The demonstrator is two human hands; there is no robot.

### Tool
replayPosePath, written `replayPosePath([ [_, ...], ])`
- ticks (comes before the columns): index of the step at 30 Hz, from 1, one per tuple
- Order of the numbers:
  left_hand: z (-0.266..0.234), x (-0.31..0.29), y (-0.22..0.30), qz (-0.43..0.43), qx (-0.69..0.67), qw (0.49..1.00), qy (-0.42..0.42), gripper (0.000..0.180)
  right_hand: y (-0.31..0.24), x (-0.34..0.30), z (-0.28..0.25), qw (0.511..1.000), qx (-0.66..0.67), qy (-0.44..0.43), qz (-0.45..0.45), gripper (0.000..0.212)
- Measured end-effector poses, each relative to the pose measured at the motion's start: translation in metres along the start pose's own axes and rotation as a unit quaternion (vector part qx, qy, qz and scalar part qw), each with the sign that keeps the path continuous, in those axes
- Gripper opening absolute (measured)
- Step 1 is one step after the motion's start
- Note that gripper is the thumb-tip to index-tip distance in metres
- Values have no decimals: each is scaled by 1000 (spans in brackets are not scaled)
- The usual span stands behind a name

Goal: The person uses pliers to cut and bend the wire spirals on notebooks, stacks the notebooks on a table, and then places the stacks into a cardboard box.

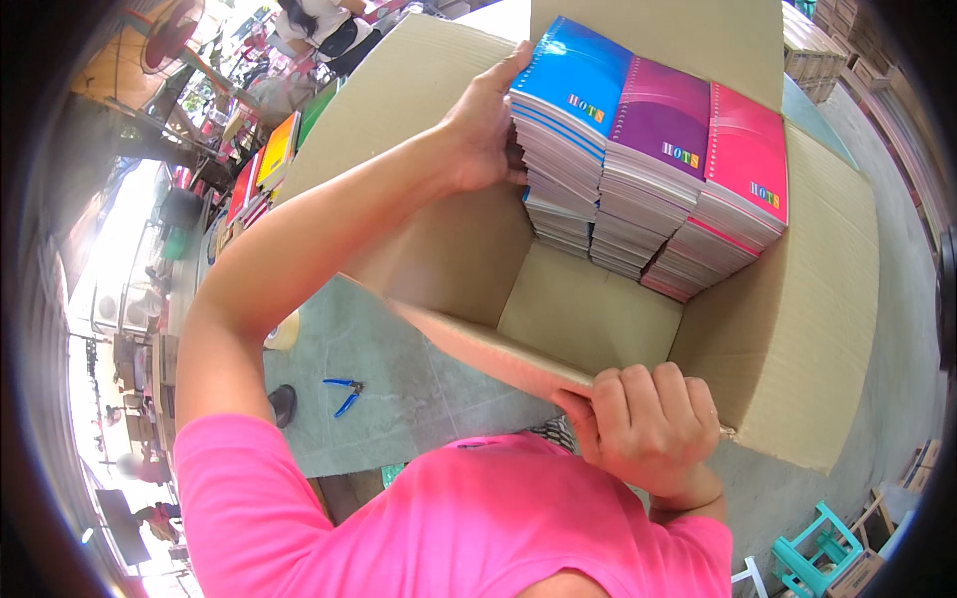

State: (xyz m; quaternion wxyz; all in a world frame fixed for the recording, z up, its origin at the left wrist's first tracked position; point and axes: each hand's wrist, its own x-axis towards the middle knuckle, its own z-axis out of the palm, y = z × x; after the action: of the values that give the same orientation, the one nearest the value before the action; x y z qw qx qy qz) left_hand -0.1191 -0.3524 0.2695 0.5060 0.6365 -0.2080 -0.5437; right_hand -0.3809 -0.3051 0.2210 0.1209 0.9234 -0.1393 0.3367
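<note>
A brown cardboard box (598,309) stands before me with its flaps folded outward. Three stacks of spiral notebooks fill its far part: blue notebooks (573,70) on the left, purple notebooks (663,115) in the middle and pink notebooks (748,149) on the right. My left hand (483,130) is against the left side of the blue stack, thumb by the top corner and fingers lower down, partly hidden by the box wall and stack. At the near edge of the box, my right hand (648,419) is closed over the cardboard, knuckles up.
Under the box is a grey-green tabletop (399,399) with blue-handled pliers (346,395) and a roll of tape (283,332). Colourful stacks of books (269,159) stand left. A turquoise stool (817,550) is on the floor at lower right. A person (329,30) is beyond the box.
</note>
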Motion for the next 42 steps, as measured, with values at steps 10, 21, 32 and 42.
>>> replayPosePath([
  [10, -7, 14, -16, -26, 7, 998, 54, 57, 1, 0, 0, 1000, 1, -8, -2, 35],
  [21, -8, 21, -15, -64, 100, 992, 39, 52, 2, -1, 1, 1000, 6, -10, -2, 36],
  [32, -5, 7, -4, 28, -78, 994, -77, 71, 5, -1, 2, 1000, 4, -8, -13, 35],
  [42, -9, 9, -3, -9, -48, 995, -86, 70, 3, 2, -1, 1000, 7, -24, -9, 35],
])
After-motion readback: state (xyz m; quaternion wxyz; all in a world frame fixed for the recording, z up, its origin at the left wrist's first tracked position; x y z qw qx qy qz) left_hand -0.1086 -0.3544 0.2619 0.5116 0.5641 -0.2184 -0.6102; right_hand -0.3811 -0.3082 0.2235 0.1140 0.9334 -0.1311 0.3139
